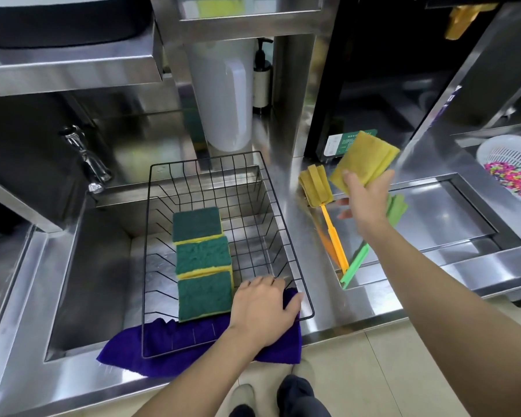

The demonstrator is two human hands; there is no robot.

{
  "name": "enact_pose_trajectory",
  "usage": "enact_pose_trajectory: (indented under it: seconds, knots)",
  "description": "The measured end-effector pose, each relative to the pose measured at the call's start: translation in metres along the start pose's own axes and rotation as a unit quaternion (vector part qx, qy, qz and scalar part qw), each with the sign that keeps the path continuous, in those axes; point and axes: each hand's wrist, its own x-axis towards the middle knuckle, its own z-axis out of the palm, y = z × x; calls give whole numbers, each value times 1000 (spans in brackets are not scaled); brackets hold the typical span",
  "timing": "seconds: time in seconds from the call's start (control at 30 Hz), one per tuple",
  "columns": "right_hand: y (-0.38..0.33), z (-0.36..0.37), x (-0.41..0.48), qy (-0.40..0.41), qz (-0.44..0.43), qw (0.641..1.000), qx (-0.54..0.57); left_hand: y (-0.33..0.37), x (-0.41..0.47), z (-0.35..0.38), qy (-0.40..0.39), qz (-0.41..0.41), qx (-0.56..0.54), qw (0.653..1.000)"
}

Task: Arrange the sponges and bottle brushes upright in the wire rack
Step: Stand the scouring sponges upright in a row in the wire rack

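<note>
Sponges — three upright in wire rack.

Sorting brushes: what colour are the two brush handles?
Head view: one bottle brush handle is orange, the other handle green.

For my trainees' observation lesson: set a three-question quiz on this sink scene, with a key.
1. True or false: the right hand holds yellow sponges.
2. How many green-topped sponges stand in the black wire rack?
3. The left hand rests on: A) the orange-handled bottle brush, B) the rack's near corner over the purple cloth, C) the chrome tap.

Key: 1 true; 2 three; 3 B.
</note>
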Motion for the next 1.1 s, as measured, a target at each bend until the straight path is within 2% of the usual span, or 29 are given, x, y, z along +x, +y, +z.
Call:
enact_pose_trajectory:
  seconds: [0.07, 0.33, 0.53, 0.63, 0.7, 0.9, 1.03, 1.1]
  knots:
    - [-7, 8, -8, -63, -7, 998, 7, -5, -2, 0, 16, 0, 1, 1000]
    - [-33, 54, -32, -203, 47, 967, 148, -39, -16, -5, 121, -17, -42, 992]
    - [-28, 96, -40, -203, 18, 960, 194, -69, -35, -10, 150, -80, -30, 985]
    - [-24, 119, -47, -211, 38, 948, 237, -81, -43, -8, 152, -104, -25, 983]
    - [-20, 134, -48, -204, 46, 955, 210, -84, -48, -8, 152, -117, -27, 981]
    - [-8, 171, -51, -117, 103, 977, 147, -82, -48, -10, 176, -99, -29, 979]
    - [-1, 187, -52, -92, 6, 995, 26, -83, -50, -9, 176, -105, -39, 978]
    - [2, 195, -53, -122, -23, 992, -3, -83, -49, -8, 171, -105, -39, 979]
